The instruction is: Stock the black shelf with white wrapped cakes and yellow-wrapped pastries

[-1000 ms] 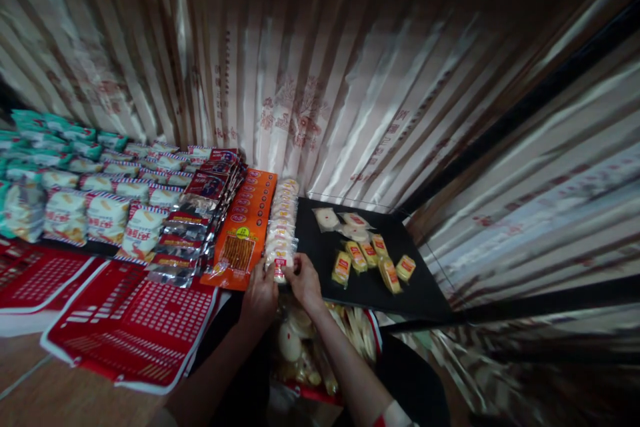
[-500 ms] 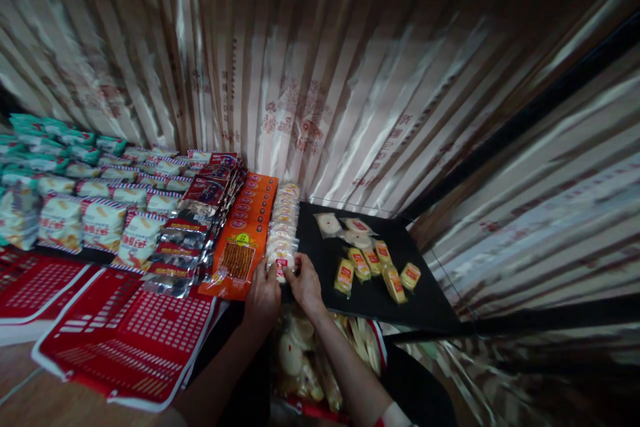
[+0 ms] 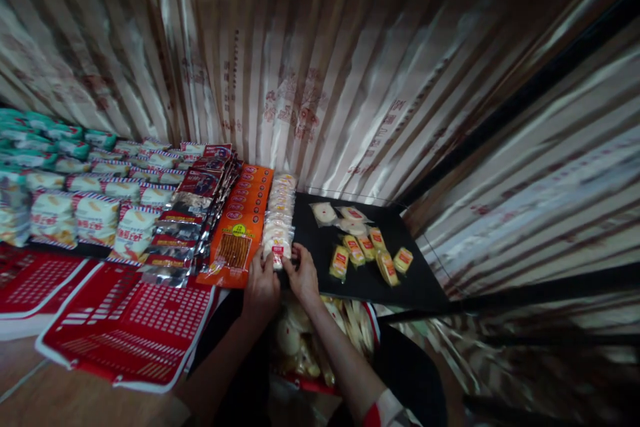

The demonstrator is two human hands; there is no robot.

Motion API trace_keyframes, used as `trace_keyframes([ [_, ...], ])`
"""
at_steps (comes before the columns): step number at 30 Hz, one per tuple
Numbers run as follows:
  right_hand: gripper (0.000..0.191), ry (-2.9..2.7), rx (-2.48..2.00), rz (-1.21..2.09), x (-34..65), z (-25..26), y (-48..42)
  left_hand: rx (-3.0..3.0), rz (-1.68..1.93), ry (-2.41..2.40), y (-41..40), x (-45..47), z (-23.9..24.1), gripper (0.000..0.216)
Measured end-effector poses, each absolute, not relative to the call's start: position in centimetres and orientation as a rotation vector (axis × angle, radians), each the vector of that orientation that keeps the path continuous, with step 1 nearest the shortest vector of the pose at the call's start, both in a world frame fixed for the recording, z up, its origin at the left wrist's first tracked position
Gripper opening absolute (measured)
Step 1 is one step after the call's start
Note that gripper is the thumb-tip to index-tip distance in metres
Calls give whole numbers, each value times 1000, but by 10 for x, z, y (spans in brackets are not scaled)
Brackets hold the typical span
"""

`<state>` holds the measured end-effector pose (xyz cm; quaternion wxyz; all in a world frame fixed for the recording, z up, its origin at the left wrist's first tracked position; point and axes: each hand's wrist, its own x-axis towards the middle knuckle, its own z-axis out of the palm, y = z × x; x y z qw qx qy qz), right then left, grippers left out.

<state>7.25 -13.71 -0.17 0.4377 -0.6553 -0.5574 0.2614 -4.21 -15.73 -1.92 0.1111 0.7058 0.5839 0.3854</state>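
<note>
A white packaged snack with a red label (image 3: 277, 256) lies at the near end of a row of similar white packets (image 3: 281, 203) on the black shelf board (image 3: 316, 270). My left hand (image 3: 262, 285) grips its left side, fingers curled. From the right, my right hand (image 3: 302, 273) pinches the same packet with thumb and fingers. Just left of the row, close to my left hand, lies an orange snack pack (image 3: 239, 227). Right of my hands are several small yellow packets (image 3: 354, 250) and a few flat round white packets (image 3: 325, 213).
Dark red and silver packets (image 3: 193, 207) are stacked left of the orange pack, with rows of white snack bags (image 3: 97, 217) and green bags (image 3: 30, 140) beyond. Red baskets (image 3: 135, 320) stand below. Under the board is a container of wrapped snacks (image 3: 345, 327). Printed sheeting (image 3: 300, 80) hangs behind.
The view has shifted slightly, so the shelf sits a little higher and further left. Both hands stay on the labelled white packet, with the right fingers moved a little along its side.
</note>
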Motion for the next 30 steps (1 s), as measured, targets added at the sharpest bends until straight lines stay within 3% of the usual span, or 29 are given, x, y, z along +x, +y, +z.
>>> trace_keyframes([
  [9,26,-1437,-1663,524,94,-3,-200,2162,1066,1578,-194,-45,-18,32],
  [20,28,-1932,-2160,255,156,-34,-280,1995,367,1176,-263,-6,-32,40],
  [30,23,-1986,-2242,247,152,-19,-274,1898,387,1134,-277,-8,-27,37],
])
